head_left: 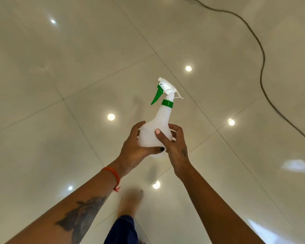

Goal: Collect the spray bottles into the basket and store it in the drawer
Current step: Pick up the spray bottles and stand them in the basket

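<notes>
A white spray bottle point(158, 120) with a green trigger and green collar is held upright in mid-air over the floor, nozzle pointing up and to the left. My left hand point(134, 148) cups its round base from the left and below. My right hand point(174, 143) grips the base from the right, thumb across the front. No basket or drawer is in view.
Glossy cream floor tiles point(77, 67) fill the view and reflect ceiling lights. A dark cable point(261, 67) snakes across the floor at the upper right. My bare foot point(128, 201) and a dark blue trouser leg show at the bottom centre.
</notes>
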Tool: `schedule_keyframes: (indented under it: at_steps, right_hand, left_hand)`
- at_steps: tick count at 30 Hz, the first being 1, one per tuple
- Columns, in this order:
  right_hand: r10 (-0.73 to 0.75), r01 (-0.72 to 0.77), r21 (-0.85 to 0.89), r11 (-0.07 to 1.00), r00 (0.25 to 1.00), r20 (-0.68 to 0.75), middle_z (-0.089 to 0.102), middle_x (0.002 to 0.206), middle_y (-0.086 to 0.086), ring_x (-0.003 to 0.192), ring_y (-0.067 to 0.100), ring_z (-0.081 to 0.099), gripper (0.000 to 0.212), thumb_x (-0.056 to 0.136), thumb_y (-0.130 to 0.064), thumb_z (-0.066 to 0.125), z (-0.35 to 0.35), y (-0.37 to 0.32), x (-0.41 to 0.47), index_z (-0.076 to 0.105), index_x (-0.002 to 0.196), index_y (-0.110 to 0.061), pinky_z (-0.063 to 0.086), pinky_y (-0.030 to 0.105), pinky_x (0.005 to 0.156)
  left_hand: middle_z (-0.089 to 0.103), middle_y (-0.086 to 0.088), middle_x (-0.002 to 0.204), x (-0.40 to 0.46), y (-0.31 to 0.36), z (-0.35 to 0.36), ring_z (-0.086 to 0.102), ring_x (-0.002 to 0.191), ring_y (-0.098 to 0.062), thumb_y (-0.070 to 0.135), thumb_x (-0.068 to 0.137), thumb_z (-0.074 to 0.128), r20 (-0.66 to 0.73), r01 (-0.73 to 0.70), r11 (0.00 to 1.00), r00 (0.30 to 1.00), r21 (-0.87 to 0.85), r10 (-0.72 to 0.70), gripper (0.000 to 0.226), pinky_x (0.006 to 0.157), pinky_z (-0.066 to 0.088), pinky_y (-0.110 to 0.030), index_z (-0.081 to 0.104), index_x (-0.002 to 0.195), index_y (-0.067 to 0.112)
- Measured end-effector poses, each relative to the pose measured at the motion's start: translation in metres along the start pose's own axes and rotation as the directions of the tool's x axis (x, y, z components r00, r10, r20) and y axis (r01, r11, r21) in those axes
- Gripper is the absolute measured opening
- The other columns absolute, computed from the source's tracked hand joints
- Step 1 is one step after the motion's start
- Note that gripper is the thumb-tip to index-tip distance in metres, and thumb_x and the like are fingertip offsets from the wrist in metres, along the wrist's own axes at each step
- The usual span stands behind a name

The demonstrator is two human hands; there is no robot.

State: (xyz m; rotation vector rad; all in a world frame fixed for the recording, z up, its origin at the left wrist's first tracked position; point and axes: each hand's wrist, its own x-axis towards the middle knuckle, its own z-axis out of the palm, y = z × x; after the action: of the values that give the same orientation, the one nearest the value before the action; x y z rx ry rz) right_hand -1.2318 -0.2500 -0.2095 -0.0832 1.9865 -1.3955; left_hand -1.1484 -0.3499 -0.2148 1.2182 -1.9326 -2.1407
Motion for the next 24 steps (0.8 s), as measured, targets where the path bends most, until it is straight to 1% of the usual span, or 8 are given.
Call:
schedule_keyframes:
  at_steps: [2,4,7,9,12,17,21,24]
  right_hand:
    - [-0.061,0.063,-0.044,0.997,0.997,0.043,0.055,0.106,-0.015,0.094,0.000,0.054,0.055,0.067,-0.060,0.066,0.015,-0.025,-0.014,0.046,0.110,-0.033,0.046,0.012,0.066]
    - [-0.121,0.125,-0.099,0.987,0.991,0.050,0.056,0.099,-0.019,0.091,-0.002,0.055,0.044,0.072,-0.059,0.064,0.031,-0.045,-0.027,0.048,0.104,-0.033,0.044,0.009,0.063]
    - [-0.223,0.222,-0.214,0.951,0.975,0.023,0.061,0.093,-0.008,0.089,0.010,0.058,0.045,0.071,-0.058,0.065,0.065,-0.074,-0.053,0.053,0.098,-0.023,0.049,0.022,0.073]
    - [-0.283,0.280,-0.300,0.912,0.958,0.034,0.060,0.091,-0.007,0.085,0.012,0.059,0.052,0.066,-0.062,0.066,0.087,-0.090,-0.071,0.051,0.096,-0.022,0.048,0.022,0.068]
    - [-0.361,0.381,-0.431,0.818,0.923,0.133,0.057,0.089,-0.009,0.079,0.011,0.058,0.056,0.063,-0.065,0.068,0.127,-0.107,-0.105,0.044,0.095,-0.026,0.040,0.016,0.057]
    - [-0.459,0.552,-0.488,0.676,0.834,0.308,0.055,0.085,-0.009,0.072,0.011,0.055,0.046,0.068,-0.058,0.069,0.194,-0.112,-0.169,0.043,0.089,-0.027,0.034,0.015,0.054]
    - [-0.484,0.647,-0.446,0.618,0.761,0.432,0.056,0.085,-0.008,0.072,0.012,0.056,0.040,0.071,-0.051,0.071,0.249,-0.101,-0.233,0.045,0.089,-0.026,0.037,0.015,0.056]
    - [-0.474,0.693,-0.415,0.590,0.713,0.517,0.057,0.084,-0.009,0.074,0.013,0.057,0.038,0.071,-0.049,0.071,0.288,-0.085,-0.288,0.046,0.088,-0.026,0.039,0.019,0.057]
  left_hand:
    - [0.049,0.010,0.116,-0.024,0.011,-0.019,0.054,0.101,-0.009,0.024,0.059,0.086,-0.075,-0.035,0.999,0.997,0.009,0.036,0.091,0.080,0.053,-0.023,0.033,0.133,0.033]
    - [0.049,0.011,0.115,-0.049,0.019,-0.036,0.053,0.102,-0.009,0.024,0.056,0.087,-0.148,-0.083,0.996,0.985,0.038,0.088,0.091,0.082,0.052,-0.023,0.034,0.129,0.035]
    - [0.046,0.012,0.118,-0.089,0.025,-0.060,0.050,0.107,-0.009,0.026,0.053,0.088,-0.278,-0.134,0.990,0.950,0.048,0.142,0.091,0.084,0.050,-0.022,0.031,0.123,0.039]
    - [0.045,0.011,0.121,-0.111,0.026,-0.072,0.049,0.113,-0.012,0.026,0.053,0.089,-0.360,-0.158,0.986,0.918,0.050,0.165,0.093,0.092,0.050,-0.029,0.032,0.126,0.034]
    - [0.047,0.005,0.127,-0.148,0.020,-0.094,0.049,0.117,-0.015,0.025,0.052,0.090,-0.491,-0.168,0.986,0.859,-0.001,0.146,0.096,0.100,0.048,-0.041,0.035,0.131,0.024]
    - [0.044,-0.003,0.137,-0.217,-0.004,-0.140,0.046,0.125,-0.021,0.022,0.052,0.089,-0.628,-0.207,0.966,0.776,-0.154,0.066,0.104,0.098,0.047,-0.050,0.031,0.138,0.019]
    - [0.045,0.011,0.133,-0.278,-0.037,-0.183,0.045,0.121,-0.004,0.026,0.060,0.086,-0.717,-0.221,0.969,0.693,-0.113,0.074,0.090,0.103,0.044,-0.030,0.034,0.133,0.032]
    - [0.044,0.034,0.115,-0.331,-0.065,-0.216,0.044,0.106,0.023,0.028,0.065,0.083,-0.756,-0.224,0.968,0.652,-0.110,0.064,0.074,0.086,0.038,0.001,0.035,0.114,0.052]
